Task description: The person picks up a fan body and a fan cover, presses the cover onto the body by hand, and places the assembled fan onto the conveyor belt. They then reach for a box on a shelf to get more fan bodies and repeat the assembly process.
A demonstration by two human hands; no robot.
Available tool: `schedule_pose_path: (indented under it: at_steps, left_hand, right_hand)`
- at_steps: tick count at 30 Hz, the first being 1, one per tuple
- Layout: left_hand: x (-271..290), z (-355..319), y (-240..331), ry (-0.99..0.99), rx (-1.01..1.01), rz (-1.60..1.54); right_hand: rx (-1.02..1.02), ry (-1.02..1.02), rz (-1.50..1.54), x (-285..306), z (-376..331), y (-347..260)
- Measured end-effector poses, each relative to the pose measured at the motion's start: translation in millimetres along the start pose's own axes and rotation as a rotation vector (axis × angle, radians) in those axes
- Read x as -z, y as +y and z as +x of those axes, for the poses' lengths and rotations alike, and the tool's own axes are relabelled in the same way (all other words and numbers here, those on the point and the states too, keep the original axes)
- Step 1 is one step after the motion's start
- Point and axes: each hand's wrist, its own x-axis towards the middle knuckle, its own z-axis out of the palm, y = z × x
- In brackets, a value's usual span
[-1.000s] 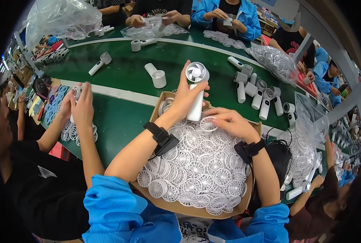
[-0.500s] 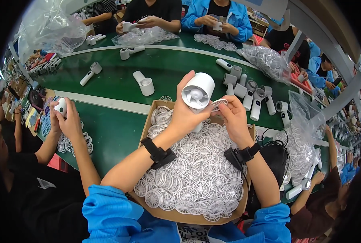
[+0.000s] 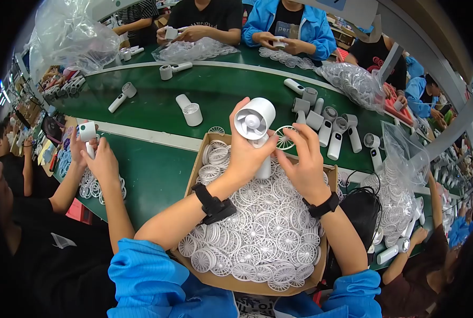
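Observation:
My left hand (image 3: pixel 242 155) is closed around a white handheld fan (image 3: pixel 254 121), gripping it where the handle meets the round head. The fan's open end shows its blades and hub, and no grille covers them. Close by on the right, my right hand (image 3: pixel 304 164) pinches a thin white spoked grille (image 3: pixel 285 138) by its edge, held upright and apart from the fan head. Below both hands is a cardboard box (image 3: pixel 195 170) heaped with loose white grilles (image 3: pixel 257 228).
Several fans (image 3: pixel 334 127) lie right of my hands on the green conveyor (image 3: pixel 151 106). Plastic bags of grilles (image 3: pixel 392 196) sit at the right. A co-worker's hands (image 3: pixel 96 153) hold a fan at the left. Other people work across the belt.
The grille has turned from nearly edge-on to facing me, and my right fingers have spread more. The fan has tipped slightly, showing more of its blades and handle.

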Motion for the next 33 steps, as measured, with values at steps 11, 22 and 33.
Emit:
schedule_pose_path:
  at_steps: [11, 22, 33]
  left_hand:
    - [5, -3, -10, -0.189, 0.071, 0.569]
    - [-2, -8, -6, -0.209, 0.075, 0.604]
    - [-1, -9, -4, -0.211, 0.228, 0.472]
  right_hand:
    - [0.085, 0.059, -0.108, -2, 1, 9]
    - [0.117, 0.046, -0.150, -2, 0, 9]
    - [0.135, -0.010, -0.190, -1, 1, 11]
